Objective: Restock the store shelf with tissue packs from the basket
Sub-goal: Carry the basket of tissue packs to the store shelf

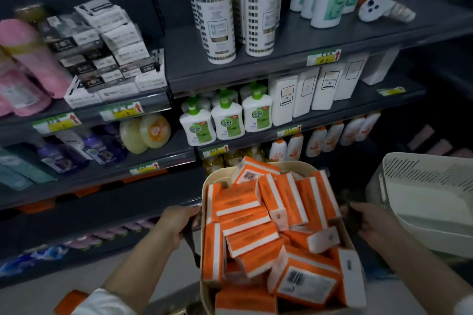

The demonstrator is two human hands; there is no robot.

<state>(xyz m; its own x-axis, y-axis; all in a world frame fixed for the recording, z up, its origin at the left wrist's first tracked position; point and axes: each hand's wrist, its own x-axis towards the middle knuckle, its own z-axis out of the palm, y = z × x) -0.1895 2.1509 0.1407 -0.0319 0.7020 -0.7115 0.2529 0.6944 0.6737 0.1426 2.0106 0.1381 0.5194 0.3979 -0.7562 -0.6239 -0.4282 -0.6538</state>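
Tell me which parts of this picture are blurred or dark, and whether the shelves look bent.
Head view: motion blur smears the pink packs at left; the tissue packs in the basket are sharper and brighter; the right side is shadowed; shelf edges bow from lens distortion.

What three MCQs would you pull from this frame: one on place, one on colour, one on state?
1. Where is the white slotted basket relative to the basket of tissue packs?
A) to its right
B) to its left
C) on the top shelf

2. What colour are the tissue packs?
A) blue and white
B) orange and white
C) green

3. What is the left hand doing?
A) holding a tissue pack
B) resting on a shelf
C) gripping the basket's dark handle

Key:
1 A, it stands at the frame's right edge, beside the full basket.
2 B, every pack shows orange with white bands.
3 C, its fingers curl round the handle at the basket's left side.
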